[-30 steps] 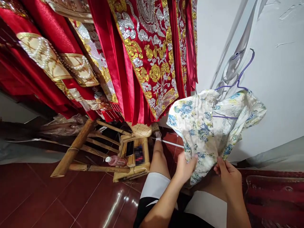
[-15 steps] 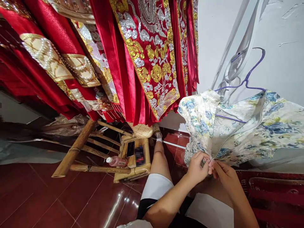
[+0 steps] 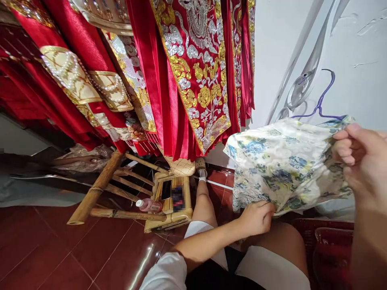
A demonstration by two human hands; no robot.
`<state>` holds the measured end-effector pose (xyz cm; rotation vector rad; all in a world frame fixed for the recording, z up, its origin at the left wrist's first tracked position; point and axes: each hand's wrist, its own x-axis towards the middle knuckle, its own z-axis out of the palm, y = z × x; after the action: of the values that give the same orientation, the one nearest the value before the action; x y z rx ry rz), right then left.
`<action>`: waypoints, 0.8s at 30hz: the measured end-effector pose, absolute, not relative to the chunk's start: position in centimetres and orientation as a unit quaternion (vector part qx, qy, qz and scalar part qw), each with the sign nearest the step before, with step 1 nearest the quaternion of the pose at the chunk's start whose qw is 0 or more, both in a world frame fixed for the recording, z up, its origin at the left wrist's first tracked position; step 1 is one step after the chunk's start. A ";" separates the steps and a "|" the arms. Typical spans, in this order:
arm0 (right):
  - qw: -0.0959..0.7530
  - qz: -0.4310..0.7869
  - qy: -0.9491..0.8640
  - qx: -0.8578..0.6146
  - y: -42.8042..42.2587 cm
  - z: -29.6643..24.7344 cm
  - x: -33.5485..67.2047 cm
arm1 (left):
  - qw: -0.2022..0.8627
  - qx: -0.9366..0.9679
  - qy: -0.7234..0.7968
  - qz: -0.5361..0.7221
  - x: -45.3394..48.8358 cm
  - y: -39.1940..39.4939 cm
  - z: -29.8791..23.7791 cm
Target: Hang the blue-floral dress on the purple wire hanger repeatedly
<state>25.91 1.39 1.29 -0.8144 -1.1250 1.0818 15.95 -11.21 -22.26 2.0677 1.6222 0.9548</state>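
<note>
A cream floral blouse (image 3: 272, 161) with blue and yellow flowers hangs on a purple hanger (image 3: 325, 96) at the right. My left hand (image 3: 258, 217) is closed on the blouse's lower front edge, its fingertips partly hidden by the cloth. Raised at the far right, my right hand (image 3: 358, 155) pinches the fabric near the shoulder below the hanger. Between the two hands a panel of the blouse stretches across the front and covers the neckline. The hanger's hook shows above, close to a grey-white metal frame (image 3: 299, 86) on the wall.
Red embroidered garments (image 3: 205, 80) with gold and silver patterns hang at the upper left and middle. Below them stand a bamboo chair (image 3: 99, 189) and a small bamboo stool (image 3: 178, 219). A pink bottle (image 3: 149, 205) and a phone (image 3: 166, 189) are there too. A dark red basket (image 3: 332, 249) sits at the lower right.
My right hand has left the waist, where both hands were together, and moved up and right with fabric. The front panel now lies across the open neckline. My left hand stays low.
</note>
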 end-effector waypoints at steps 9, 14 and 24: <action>0.587 0.429 -0.594 -0.345 -1.0 -1.6 24.0 | 0.088 0.630 0.486 0.600 11.8 -7.0 -9.1; 0.599 0.440 -0.581 -0.331 -1.4 -1.0 23.7 | -0.019 0.704 0.450 0.550 10.9 -3.5 -2.7; 0.479 0.393 -0.673 -0.403 -0.3 -7.0 23.8 | -0.146 0.507 0.462 0.713 6.5 -4.4 -1.2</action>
<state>23.75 -0.32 -7.03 -0.9842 -1.6430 0.9604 6.55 -4.42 -1.24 1.7598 1.6054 2.4750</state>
